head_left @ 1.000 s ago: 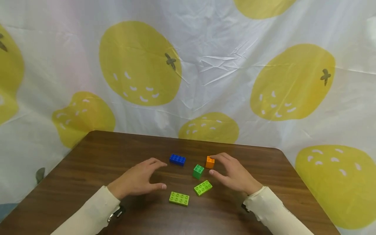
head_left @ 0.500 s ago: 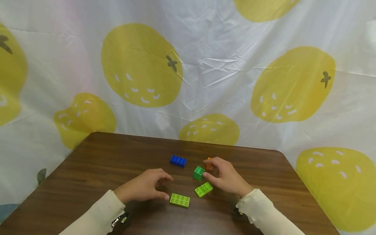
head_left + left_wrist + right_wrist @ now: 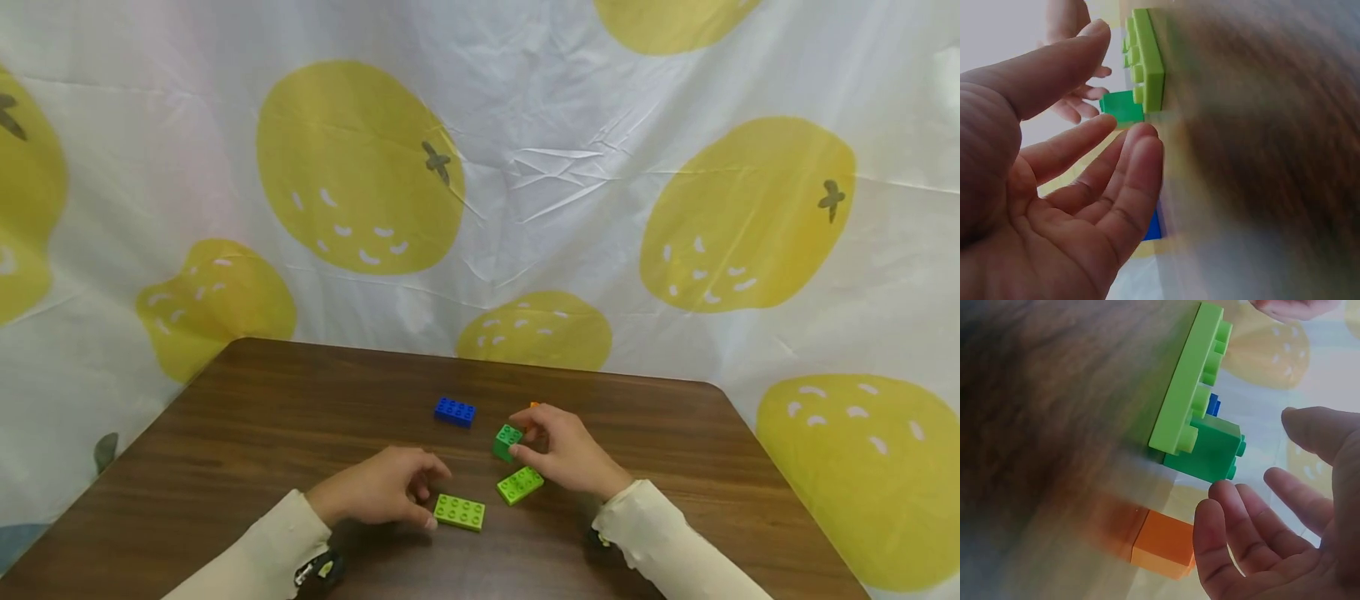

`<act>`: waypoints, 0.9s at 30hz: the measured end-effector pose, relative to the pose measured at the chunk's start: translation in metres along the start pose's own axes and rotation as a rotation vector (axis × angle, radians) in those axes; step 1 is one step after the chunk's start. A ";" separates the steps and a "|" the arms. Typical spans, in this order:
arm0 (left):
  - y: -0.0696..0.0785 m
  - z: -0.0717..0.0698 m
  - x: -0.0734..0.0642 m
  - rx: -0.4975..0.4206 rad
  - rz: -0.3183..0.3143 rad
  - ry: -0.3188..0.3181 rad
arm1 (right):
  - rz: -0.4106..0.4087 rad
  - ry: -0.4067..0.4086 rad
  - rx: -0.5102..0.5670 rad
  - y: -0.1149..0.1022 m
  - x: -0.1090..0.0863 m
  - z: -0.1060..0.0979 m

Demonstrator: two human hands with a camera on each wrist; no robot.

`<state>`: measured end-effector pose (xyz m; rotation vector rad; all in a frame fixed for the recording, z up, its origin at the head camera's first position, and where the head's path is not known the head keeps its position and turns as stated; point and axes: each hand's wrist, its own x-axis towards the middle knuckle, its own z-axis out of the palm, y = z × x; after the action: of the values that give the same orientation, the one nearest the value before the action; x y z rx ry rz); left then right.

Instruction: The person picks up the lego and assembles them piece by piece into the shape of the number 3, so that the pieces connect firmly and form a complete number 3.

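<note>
Green block (image 3: 504, 444), one, four studs uppermost: on the counter (image 3: 315, 392), at about ten o'clock from the right hand (image 3: 562, 450), just beside its fingertips; contact cannot be told. Right hand: fingers loosely curved, thumb well apart from them, nothing gripped.

Orange block (image 3: 1166, 544), one: at one o'clock from the green block, mostly hidden behind the right fingers in the head view.

Angled lime brick (image 3: 519, 485), one, flat: at five to six o'clock from the green block.

Near lime brick (image 3: 460, 512), one, flat, eight studs: at seven o'clock from the green block, at three to four from the left hand (image 3: 382, 487), just beside its thumb. Left hand: half open, fingers bent, holding nothing.

Blue brick (image 3: 455, 412), one: at ten o'clock from the green block.

Backdrop: white cloth (image 3: 540, 108), yellow fruit print, at twelve o'clock.
</note>
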<state>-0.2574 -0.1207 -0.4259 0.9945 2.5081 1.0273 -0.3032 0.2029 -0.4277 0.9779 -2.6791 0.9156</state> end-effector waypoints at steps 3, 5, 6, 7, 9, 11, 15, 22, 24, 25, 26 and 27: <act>0.000 0.003 0.001 -0.027 -0.025 -0.023 | 0.009 -0.006 0.002 0.001 0.001 0.002; -0.001 0.004 0.002 -0.031 -0.032 -0.028 | 0.020 -0.011 -0.002 0.001 0.002 0.003; -0.001 0.005 0.003 -0.033 -0.033 -0.028 | 0.026 -0.016 -0.006 0.002 0.003 0.003; -0.002 0.006 0.003 -0.037 -0.035 -0.027 | 0.034 -0.023 -0.008 0.002 0.003 0.003; -0.002 0.008 0.004 -0.040 -0.033 -0.019 | 0.051 -0.038 -0.011 0.002 0.004 0.003; -0.003 0.010 0.005 -0.051 -0.039 -0.016 | 0.067 -0.054 -0.010 0.003 0.004 0.003; -0.003 0.012 0.006 -0.061 -0.052 -0.002 | 0.090 -0.075 0.000 0.005 0.005 0.004; -0.002 0.013 0.006 -0.085 -0.082 0.008 | 0.131 -0.093 0.034 0.012 0.006 0.004; -0.002 0.013 0.006 -0.093 -0.086 0.012 | 0.143 -0.100 0.054 0.013 0.007 0.005; -0.002 0.013 0.006 -0.094 -0.085 0.016 | 0.147 -0.102 0.061 0.014 0.007 0.005; -0.002 0.013 0.006 -0.098 -0.084 0.019 | 0.152 -0.105 0.070 0.014 0.008 0.005; -0.003 0.014 0.007 -0.101 -0.084 0.023 | 0.155 -0.107 0.075 0.015 0.008 0.006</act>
<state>-0.2574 -0.1107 -0.4375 0.8465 2.4658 1.1339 -0.3184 0.2042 -0.4371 0.8665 -2.8632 1.0283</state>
